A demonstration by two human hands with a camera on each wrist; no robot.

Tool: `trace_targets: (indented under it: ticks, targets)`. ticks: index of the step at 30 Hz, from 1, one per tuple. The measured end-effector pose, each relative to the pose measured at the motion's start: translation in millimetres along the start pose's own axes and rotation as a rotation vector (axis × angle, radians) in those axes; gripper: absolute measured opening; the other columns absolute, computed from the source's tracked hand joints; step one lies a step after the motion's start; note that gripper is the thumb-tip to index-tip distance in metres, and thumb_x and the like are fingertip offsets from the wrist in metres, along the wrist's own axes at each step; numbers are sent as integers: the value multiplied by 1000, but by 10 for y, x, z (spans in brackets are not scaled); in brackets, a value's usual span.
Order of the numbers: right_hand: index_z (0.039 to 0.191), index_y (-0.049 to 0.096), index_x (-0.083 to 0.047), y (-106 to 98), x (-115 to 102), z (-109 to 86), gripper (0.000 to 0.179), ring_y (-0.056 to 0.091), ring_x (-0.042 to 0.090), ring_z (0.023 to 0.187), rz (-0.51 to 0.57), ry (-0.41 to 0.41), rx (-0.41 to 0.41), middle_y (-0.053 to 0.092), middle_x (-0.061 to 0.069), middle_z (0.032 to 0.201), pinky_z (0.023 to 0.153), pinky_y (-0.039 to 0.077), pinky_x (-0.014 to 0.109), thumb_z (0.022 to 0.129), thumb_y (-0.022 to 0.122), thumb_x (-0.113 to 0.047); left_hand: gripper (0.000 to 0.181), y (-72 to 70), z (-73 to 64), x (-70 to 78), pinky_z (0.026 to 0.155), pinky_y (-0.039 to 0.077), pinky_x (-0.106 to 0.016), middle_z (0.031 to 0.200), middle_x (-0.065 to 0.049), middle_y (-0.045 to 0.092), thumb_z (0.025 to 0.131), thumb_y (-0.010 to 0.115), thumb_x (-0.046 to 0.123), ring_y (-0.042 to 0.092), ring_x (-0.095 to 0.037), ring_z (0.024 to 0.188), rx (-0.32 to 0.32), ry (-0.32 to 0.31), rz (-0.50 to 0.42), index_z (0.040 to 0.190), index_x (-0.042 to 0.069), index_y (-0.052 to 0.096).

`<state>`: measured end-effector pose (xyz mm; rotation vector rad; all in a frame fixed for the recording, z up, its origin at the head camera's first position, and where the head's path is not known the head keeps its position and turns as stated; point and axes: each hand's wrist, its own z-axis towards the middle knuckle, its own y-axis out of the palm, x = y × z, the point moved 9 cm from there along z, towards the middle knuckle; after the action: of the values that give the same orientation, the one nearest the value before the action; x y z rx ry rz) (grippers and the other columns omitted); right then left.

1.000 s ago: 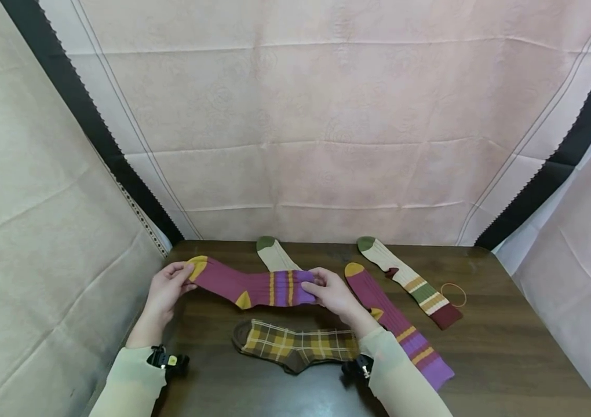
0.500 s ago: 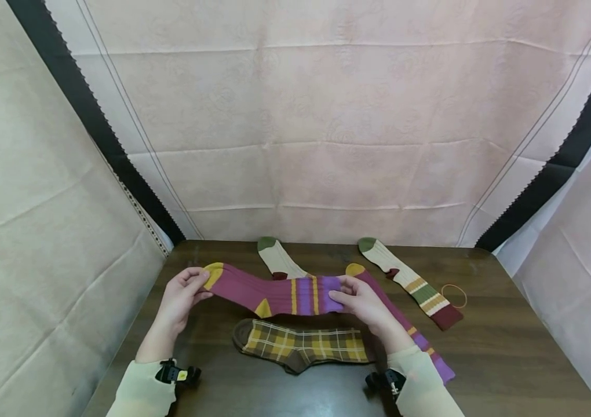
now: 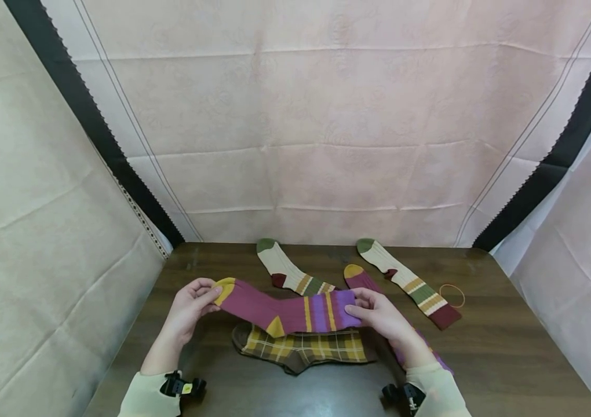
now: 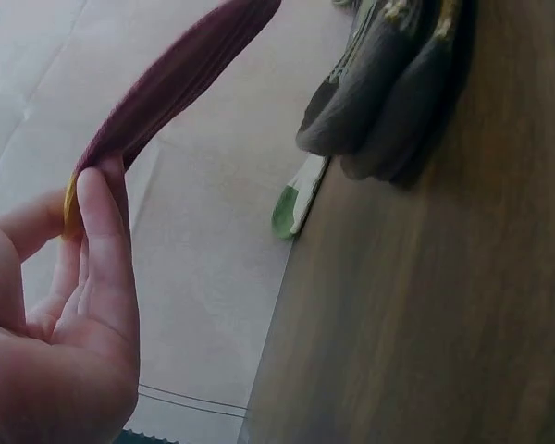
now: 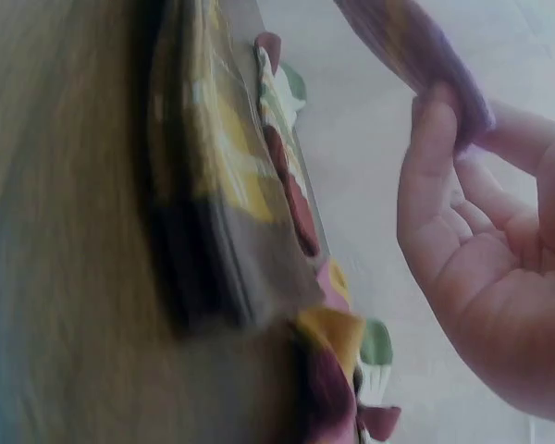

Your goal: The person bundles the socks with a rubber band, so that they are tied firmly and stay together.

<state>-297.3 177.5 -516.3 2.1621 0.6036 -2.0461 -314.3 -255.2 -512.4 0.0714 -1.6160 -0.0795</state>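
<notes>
Dark brown wood grain runs across my table (image 3: 509,359), backed by creased pale cloth (image 3: 327,116). Above the tabletop, near the plaid socks (image 3: 321,348), I hold a ribbed purple sock (image 3: 254,305) aloft: my left hand (image 3: 190,308) pinches its rounded yellow toe (image 3: 226,289), my right hand (image 3: 383,318) its striped cuff (image 3: 334,313).

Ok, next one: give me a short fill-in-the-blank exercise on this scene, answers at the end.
The left grip pinches the held sock at its yellow ____, not its yellow heel.
The right grip pinches that sock's other end, which is coloured ____.
The cream sock on the right has a toe coloured ____.
The thin loop lies nearer that cream sock's ____ than its toe.

Missing words: toe; purple; green; cuff.
</notes>
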Motion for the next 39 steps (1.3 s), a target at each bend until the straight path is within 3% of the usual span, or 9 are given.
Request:
trace_targets:
  ticks: [5, 10, 13, 19, 29, 34, 39]
  targets:
    - [140, 57, 5, -39, 20, -95, 47, 69, 19, 93, -20, 4, -73, 71, 11, 106, 80, 61, 33, 104, 73, -19, 27, 82, -54, -62, 74, 63, -30, 101, -8, 75, 102, 74, 8, 71, -17, 81, -96, -51, 68, 124, -4, 64]
    - [143, 54, 8, -142, 73, -172, 52, 66, 16, 87, -13, 36, -82, 68, 7, 100, 74, 59, 30, 103, 74, -18, 42, 216, -122, -59, 75, 63, -31, 105, -11, 76, 99, 78, 10, 73, -18, 85, -226, -71, 142, 134, -11, 64]
    - [145, 51, 10, -183, 102, -204, 56, 63, 14, 84, -6, 51, -89, 65, 5, 97, 73, 58, 30, 103, 74, -18, 45, 260, -149, -59, 74, 64, -31, 104, -12, 76, 98, 79, 10, 74, -19, 84, -268, -75, 162, 133, -13, 65]
    - [144, 53, 9, -235, 146, -257, 55, 62, 12, 79, -20, 75, -118, 59, 2, 91, 71, 59, 32, 101, 76, -19, 42, 301, -176, -79, 73, 64, -32, 103, -13, 76, 101, 76, 13, 75, -20, 80, -302, -79, 173, 129, -15, 65]
    - [141, 56, 7, -311, 100, -337, 50, 66, 13, 76, -46, 31, -201, 68, 6, 95, 64, 60, 33, 102, 74, -17, 35, 410, -189, -43, 68, 63, -30, 95, -15, 75, 105, 71, 15, 75, -21, 73, -364, -64, 144, 122, -15, 66]
    - [139, 55, 8, -326, 117, -353, 49, 67, 14, 77, -15, 48, -219, 68, 7, 95, 64, 60, 32, 101, 75, -14, 30, 440, -186, -115, 67, 63, -30, 92, -16, 75, 105, 71, 17, 76, -21, 73, -386, -102, 157, 118, -9, 68]
    - [141, 54, 8, -301, 135, -358, 50, 65, 14, 75, -15, 44, -251, 68, 8, 95, 62, 58, 32, 100, 76, -12, 30, 471, -190, -152, 67, 63, -29, 90, -16, 75, 105, 70, 15, 75, -20, 72, -424, -104, 155, 118, -12, 66]
